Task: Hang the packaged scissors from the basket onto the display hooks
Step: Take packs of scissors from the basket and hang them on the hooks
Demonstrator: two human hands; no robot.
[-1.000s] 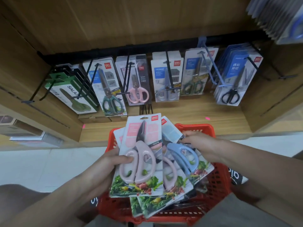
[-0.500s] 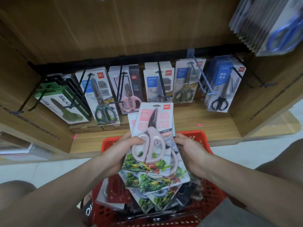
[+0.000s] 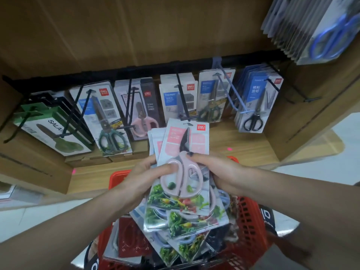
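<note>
Head view, hands: we see the left hand (image 3: pixel 148 179) and the right hand (image 3: pixel 218 173) holding one fanned stack of packaged scissors (image 3: pixel 185 172) between them, above the red basket (image 3: pixel 251 227).
Left grip: fingers curl round the stack's left edge, and the thumb lies across the pink handle loop of the top pack.
Right grip: the thumb presses on the front of the top pack near the scissor pivot; the fingers go behind the stack's right edge, so we cannot see them.
Top pack: pink card, black blades, pale pink handles, a vegetable picture along the bottom. It stands nearly upright, its top edge just below the middle display hooks (image 3: pixel 183 102).
Rest of the stack: several more packs splay out below and to the left, among them some with blue handles.
Basket: under the stack we see further packs, including a dark red pack (image 3: pixel 134 240) at the left side.
Display: a black rail (image 3: pixel 136 72) runs under the wooden panel; hooks stick out from it toward us.
Hung goods, left to right: green boxed packs (image 3: pixel 52 131), green-handled scissors (image 3: pixel 103 117), pink-handled scissors (image 3: pixel 140 110), a "HOME" pack (image 3: pixel 173 98), another green-handled pack (image 3: pixel 212 96), black-handled scissors (image 3: pixel 257 102).
Upper right: a row of packs with blue-handled scissors (image 3: pixel 327 30) hangs close to the camera.
Below the display: a wooden shelf (image 3: pixel 241 149) with small pink marks.
</note>
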